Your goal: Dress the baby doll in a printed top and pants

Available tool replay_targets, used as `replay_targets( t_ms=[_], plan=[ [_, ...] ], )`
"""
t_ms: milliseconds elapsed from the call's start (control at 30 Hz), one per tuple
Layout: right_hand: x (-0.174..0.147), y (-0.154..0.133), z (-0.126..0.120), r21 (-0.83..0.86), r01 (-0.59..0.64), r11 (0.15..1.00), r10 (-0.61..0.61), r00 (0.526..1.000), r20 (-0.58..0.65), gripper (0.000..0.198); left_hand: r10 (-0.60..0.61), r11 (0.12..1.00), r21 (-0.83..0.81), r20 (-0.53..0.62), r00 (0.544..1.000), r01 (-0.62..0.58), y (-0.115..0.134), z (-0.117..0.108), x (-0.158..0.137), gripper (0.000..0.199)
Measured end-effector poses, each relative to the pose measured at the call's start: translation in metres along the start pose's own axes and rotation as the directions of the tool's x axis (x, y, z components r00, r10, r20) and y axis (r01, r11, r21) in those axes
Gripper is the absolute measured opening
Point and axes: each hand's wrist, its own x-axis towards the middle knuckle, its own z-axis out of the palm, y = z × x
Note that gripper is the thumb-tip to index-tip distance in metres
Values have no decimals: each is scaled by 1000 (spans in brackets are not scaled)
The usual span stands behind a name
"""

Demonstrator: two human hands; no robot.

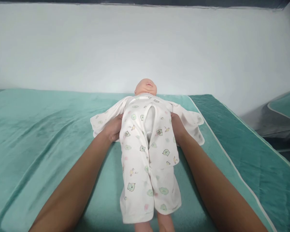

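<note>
A baby doll [146, 86] lies on its back with its head at the far end. It wears a white baby shirt [188, 116] with long sleeves spread to both sides. White baby pants [135, 154] printed with green animals cover its belly and legs, with an open slit at the crotch. My left hand [114, 128] is closed at the left side of the pants near the waist, its fingertips tucked out of sight. At the opposite side my right hand [177, 126] touches the pants, its fingers hidden behind the cloth. Bare doll feet [165, 223] show below the hems.
A light green sheet [50, 154] with wrinkles on its left covers the surface under the doll. Darker green cloth [253, 154] borders it on the right. A white wall [145, 42] rises behind. Another green padded piece [286, 104] is at the far right.
</note>
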Motion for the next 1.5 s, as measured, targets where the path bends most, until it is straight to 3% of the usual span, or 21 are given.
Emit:
replay_targets(
  t_ms=[200, 400, 567, 767, 1000, 1200, 1367, 1500],
  plan=[
    [3, 8, -6, -215, 167, 962, -166, 986, 20, 5, -43, 996, 68, -139, 989, 53, 0, 6, -1, 30],
    [9, 14, -9, -460, 203, 864, -246, 969, -36, 11, 3, 994, 106, -52, 999, 2, -2, 7, 1, 37],
    [11, 19, -10, -553, 223, 803, -285, 958, -28, 16, 4, 993, 116, -51, 999, 2, -5, 4, 1, 38],
    [14, 20, -13, -545, 283, 789, -322, 946, 25, 13, 52, 992, 113, -29, 998, -49, -10, 1, 4, 42],
    [10, 14, -11, -510, 230, 829, -268, 964, 0, 9, 112, 982, 163, -90, 990, -97, -15, 1, 6, 33],
    [8, 11, -11, -406, 130, 904, -186, 977, -101, 10, 270, 914, 337, -90, 958, -226, -10, 1, 1, 21],
    [14, 18, -15, -307, 116, 945, -177, 968, -178, 23, 363, 844, 478, -171, 916, -245, -4, 2, -2, 12],
    [12, 17, -14, -261, 119, 958, -187, 950, -251, 25, 344, 857, 476, -242, 907, -198, -4, 1, 0, 18]
  ],
)
